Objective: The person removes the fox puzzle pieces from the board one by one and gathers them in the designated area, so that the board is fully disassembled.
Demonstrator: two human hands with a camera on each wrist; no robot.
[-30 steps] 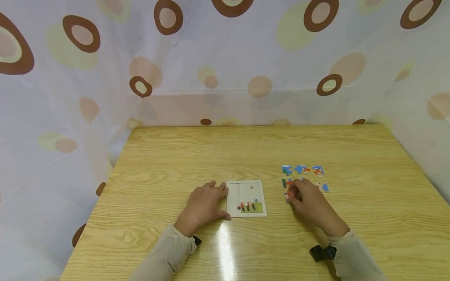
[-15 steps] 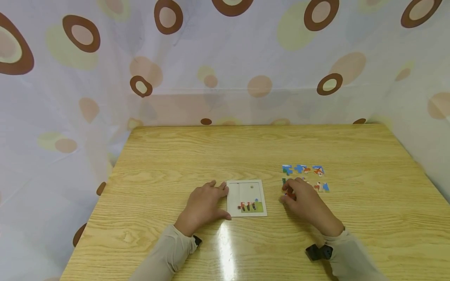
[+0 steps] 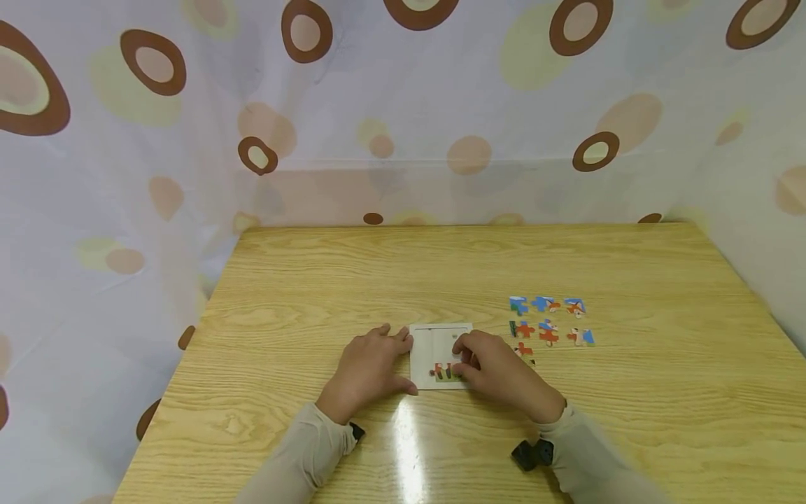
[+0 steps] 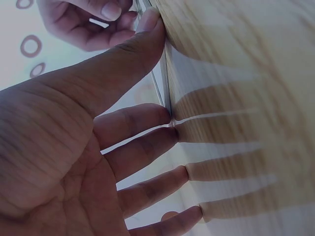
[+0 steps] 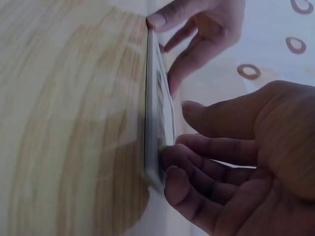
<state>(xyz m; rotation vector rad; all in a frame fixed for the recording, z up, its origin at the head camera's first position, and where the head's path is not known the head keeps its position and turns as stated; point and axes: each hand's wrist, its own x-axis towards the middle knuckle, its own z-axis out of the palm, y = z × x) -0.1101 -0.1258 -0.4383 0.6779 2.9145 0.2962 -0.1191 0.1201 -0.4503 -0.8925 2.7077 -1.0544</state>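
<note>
A square white puzzle tray [image 3: 422, 350] lies on the wooden table, with joined jigsaw pieces [image 3: 444, 372] showing dark legs on green in its lower right part. Along the tray's left edge rests my left hand [image 3: 368, 367], fingers spread and thumb at the near corner. My right hand [image 3: 494, 367] is over the tray's right side, covering part of the pieces. In the right wrist view, its bent fingertips [image 5: 174, 184] touch the tray's edge area, while the thumb stands apart from them. No piece shows between thumb and fingers.
Several loose jigsaw pieces lie in rows to the tray's right, including a blue one [image 3: 544, 304] at the back and a red one [image 3: 524, 349] near my right wrist. A patterned curtain [image 3: 415, 189] hangs behind the table [image 3: 315, 280].
My right hand has moved left from the loose pieces to the tray's right side, uncovering the red pieces. The left hand has stayed at the tray's left edge.
</note>
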